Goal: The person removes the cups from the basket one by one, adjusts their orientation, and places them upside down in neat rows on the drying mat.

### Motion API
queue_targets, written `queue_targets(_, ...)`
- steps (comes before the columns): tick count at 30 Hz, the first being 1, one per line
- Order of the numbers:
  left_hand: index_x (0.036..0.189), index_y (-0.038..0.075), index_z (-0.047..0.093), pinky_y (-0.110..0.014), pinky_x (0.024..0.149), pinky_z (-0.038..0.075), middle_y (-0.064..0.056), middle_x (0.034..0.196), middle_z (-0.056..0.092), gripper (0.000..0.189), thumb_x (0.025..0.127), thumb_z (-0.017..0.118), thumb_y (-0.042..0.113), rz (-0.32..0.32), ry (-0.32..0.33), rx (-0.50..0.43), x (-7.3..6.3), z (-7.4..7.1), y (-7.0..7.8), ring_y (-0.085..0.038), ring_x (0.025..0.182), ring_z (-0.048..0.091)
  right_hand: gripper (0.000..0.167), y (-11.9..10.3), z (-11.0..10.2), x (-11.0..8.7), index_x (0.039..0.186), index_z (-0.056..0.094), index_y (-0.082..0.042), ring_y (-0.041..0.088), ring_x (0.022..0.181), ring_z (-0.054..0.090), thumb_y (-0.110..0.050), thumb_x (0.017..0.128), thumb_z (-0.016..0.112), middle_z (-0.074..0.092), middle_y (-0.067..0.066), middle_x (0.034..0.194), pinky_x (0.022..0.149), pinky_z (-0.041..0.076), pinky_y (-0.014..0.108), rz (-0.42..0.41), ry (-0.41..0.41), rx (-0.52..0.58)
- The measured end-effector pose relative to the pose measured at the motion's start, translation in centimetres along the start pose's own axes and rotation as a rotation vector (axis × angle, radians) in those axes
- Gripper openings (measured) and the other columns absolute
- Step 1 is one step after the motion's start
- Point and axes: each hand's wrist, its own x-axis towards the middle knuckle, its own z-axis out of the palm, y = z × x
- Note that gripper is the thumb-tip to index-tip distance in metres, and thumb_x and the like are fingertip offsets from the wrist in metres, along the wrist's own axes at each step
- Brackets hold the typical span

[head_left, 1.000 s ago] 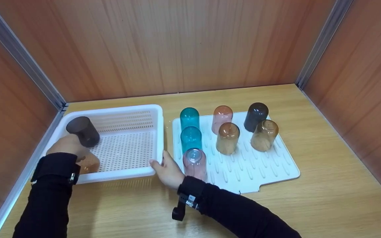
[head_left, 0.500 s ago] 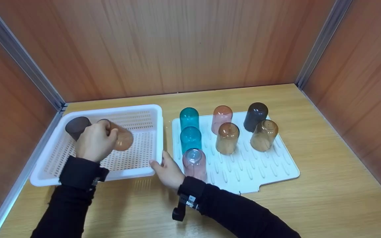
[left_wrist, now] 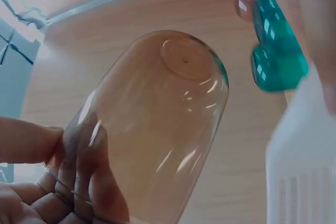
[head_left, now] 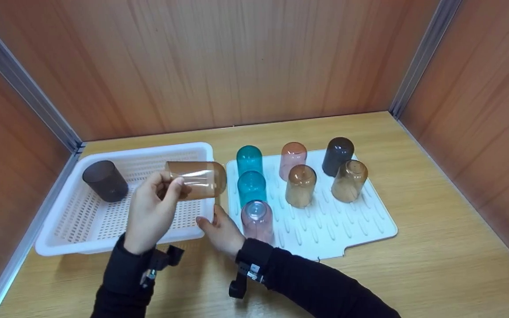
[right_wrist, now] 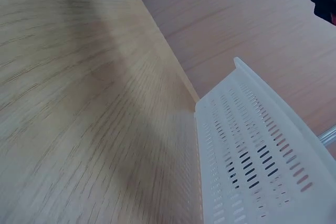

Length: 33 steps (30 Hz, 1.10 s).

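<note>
My left hand (head_left: 153,211) holds an amber see-through glass (head_left: 201,179) near its open end, thumb on one side and fingers on the other. The glass lies on its side in the air above the white basket (head_left: 66,194), its rounded base pointing right. In the left wrist view the same glass (left_wrist: 157,124) fills the middle. My right hand (head_left: 223,233) grips the basket's near right corner, thumb over the rim. A dark grey glass (head_left: 105,181) leans inside the basket at the left. In the right wrist view the basket's slotted wall (right_wrist: 252,156) shows.
On a white ribbed drying mat (head_left: 325,234) several glasses stand upside down: two teal ones (head_left: 252,187) at the left, a pink one (head_left: 258,223) in front, an orange-pink one (head_left: 293,160), two amber ones (head_left: 301,185) and a dark one (head_left: 338,155). Wood-patterned panels (head_left: 237,62) enclose the table.
My left hand has lifted the amber glass from the basket's near left side, moving it right and up and turning it sideways. The right hand keeps its grip on the corner.
</note>
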Motion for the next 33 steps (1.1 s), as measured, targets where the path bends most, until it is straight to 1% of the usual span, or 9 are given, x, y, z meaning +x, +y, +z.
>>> queue_targets(3, 0.092, -0.001, 0.059, -0.024, 0.071, 0.053, -0.010, 0.081, 0.067, 0.008, 0.093, 0.056, 0.006, -0.010, -0.022, -0.076, -0.8, 0.8, 0.1, -0.014, 0.076, 0.064, 0.044, 0.1, -0.2, -0.1, 0.139, 0.033, -0.011, 0.015, 0.110, 0.058, -0.024, 0.099, 0.048, 0.059, 0.011, 0.125, 0.090, 0.046, 0.031, 0.004, -0.010, -0.028)
queue_targets(7, 0.092, 0.000, 0.061, -0.026, 0.071, 0.053, -0.007, 0.082, 0.067, 0.007, 0.093, 0.057, 0.006, -0.015, -0.048, -0.133, -1.5, 1.5, 0.2, -0.016, 0.077, 0.066, 0.050, 0.1, -0.5, -0.2, 0.142, 0.029, -0.008, 0.014, 0.103, 0.057, -0.027, 0.099, 0.047, 0.059, 0.013, 0.120, 0.085, 0.045, 0.029, 0.003, -0.021, -0.044)
queue_targets(10, 0.093, 0.001, 0.062, -0.027, 0.070, 0.053, -0.006, 0.082, 0.068, 0.007, 0.093, 0.057, 0.007, -0.029, -0.059, -0.167, -2.0, 2.0, 0.1, -0.017, 0.078, 0.067, 0.053, 0.2, -0.5, -0.2, 0.143, 0.029, -0.006, 0.015, 0.103, 0.054, -0.029, 0.099, 0.048, 0.054, 0.013, 0.127, 0.086, 0.042, 0.028, 0.003, 0.002, -0.089)
queue_targets(11, 0.093, 0.001, 0.062, -0.028, 0.070, 0.053, -0.006, 0.082, 0.069, 0.007, 0.093, 0.058, 0.007, -0.033, -0.061, -0.178, -2.1, 2.1, 0.1, -0.017, 0.078, 0.067, 0.053, 0.2, -0.4, -0.2, 0.143, 0.030, -0.006, 0.016, 0.105, 0.053, -0.029, 0.098, 0.048, 0.053, 0.013, 0.129, 0.088, 0.042, 0.030, 0.003, 0.011, -0.103)
queue_targets(14, 0.092, 0.001, 0.063, -0.028, 0.070, 0.053, -0.006, 0.081, 0.070, 0.008, 0.092, 0.059, 0.008, -0.043, -0.068, -0.207, -2.5, 2.3, 0.0, -0.018, 0.078, 0.068, 0.053, 0.4, -0.2, -0.1, 0.142, 0.034, -0.008, 0.017, 0.118, 0.046, -0.030, 0.097, 0.050, 0.045, 0.010, 0.140, 0.099, 0.036, 0.036, -0.001, 0.045, -0.103)
queue_targets(18, 0.090, -0.001, 0.063, -0.028, 0.072, 0.054, -0.009, 0.080, 0.070, 0.010, 0.092, 0.060, 0.009, -0.040, -0.073, -0.247, -2.7, 2.5, -0.2, -0.019, 0.077, 0.068, 0.051, 0.6, 0.0, 0.0, 0.140, 0.039, -0.009, 0.019, 0.130, 0.038, -0.028, 0.095, 0.050, 0.042, 0.009, 0.143, 0.107, 0.029, 0.046, -0.019, 0.059, -0.077)
queue_targets(23, 0.090, -0.003, 0.062, -0.028, 0.072, 0.055, -0.010, 0.080, 0.070, 0.012, 0.092, 0.060, 0.008, -0.029, -0.078, -0.276, -3.0, 2.6, -0.5, -0.019, 0.077, 0.069, 0.048, 0.4, -0.1, -0.2, 0.139, 0.041, -0.010, 0.020, 0.128, 0.041, -0.030, 0.096, 0.050, 0.045, 0.006, 0.141, 0.106, 0.031, 0.046, -0.017, 0.056, -0.093)
queue_targets(30, 0.091, -0.002, 0.062, -0.030, 0.073, 0.055, -0.010, 0.081, 0.070, 0.008, 0.091, 0.059, 0.005, -0.046, -0.073, -0.296, -3.2, 2.6, -0.5, -0.020, 0.078, 0.069, 0.045, 0.2, -0.4, -0.2, 0.138, 0.043, -0.015, 0.020, 0.127, 0.042, -0.032, 0.097, 0.051, 0.047, 0.002, 0.138, 0.105, 0.033, 0.046, -0.039, 0.043, -0.098)
queue_targets(33, 0.091, -0.004, 0.062, -0.029, 0.072, 0.055, -0.011, 0.082, 0.070, 0.010, 0.091, 0.060, 0.006, -0.051, -0.066, -0.288, -3.2, 2.6, -0.5, -0.019, 0.078, 0.069, 0.049, 0.3, -0.4, -0.2, 0.138, 0.040, -0.013, 0.021, 0.126, 0.043, -0.034, 0.096, 0.053, 0.046, 0.005, 0.138, 0.104, 0.034, 0.046, -0.034, 0.054, -0.087)
